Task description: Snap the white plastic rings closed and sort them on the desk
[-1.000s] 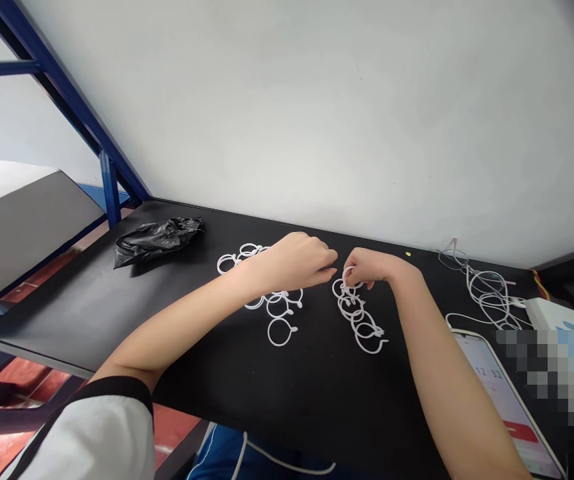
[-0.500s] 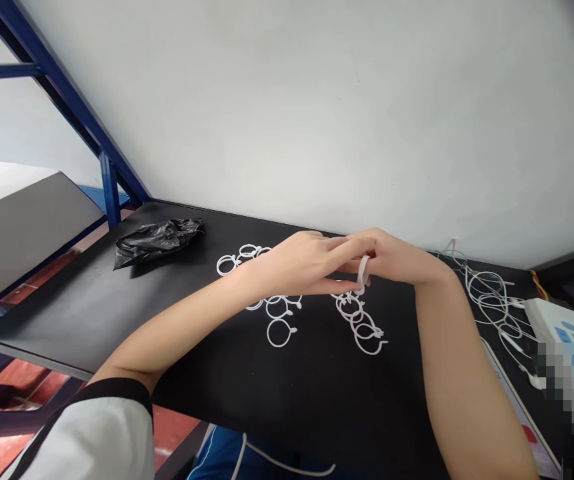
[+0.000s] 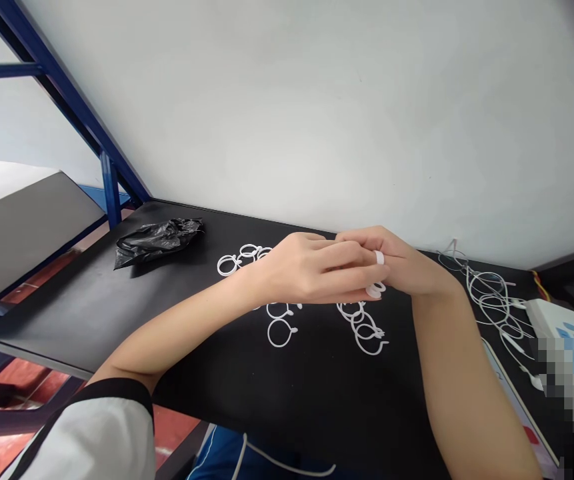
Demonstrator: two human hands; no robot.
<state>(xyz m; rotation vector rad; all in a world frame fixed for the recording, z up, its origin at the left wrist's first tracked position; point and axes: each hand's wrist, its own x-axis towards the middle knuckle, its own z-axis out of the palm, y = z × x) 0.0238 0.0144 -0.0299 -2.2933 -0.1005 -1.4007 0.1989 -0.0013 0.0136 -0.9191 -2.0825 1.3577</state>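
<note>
My two hands meet above the back of the black desk (image 3: 327,400). The fingers of my left hand (image 3: 311,270) are closed and reach across to the right, pinching a white plastic ring (image 3: 375,291) near their tips. My right hand (image 3: 399,260) is curled against the same ring, with most of its fingers hidden behind the left ones. A white band (image 3: 379,258), perhaps part of that ring, shows between the hands. Below them lie several loose white open rings with small end tabs, in a left group (image 3: 279,346) and a right group (image 3: 369,353).
A crumpled black plastic bag (image 3: 159,241) lies at the desk's back left. To the right are tangled white earphones and cables (image 3: 487,293), a white power strip (image 3: 547,320) and a flat device (image 3: 517,407). A pale wall (image 3: 317,120) borders the back edge.
My left fingers have moved right and closed further over the ring, covering more of my right fingers. The ring has shifted slightly right and turned. The loose rings lie still.
</note>
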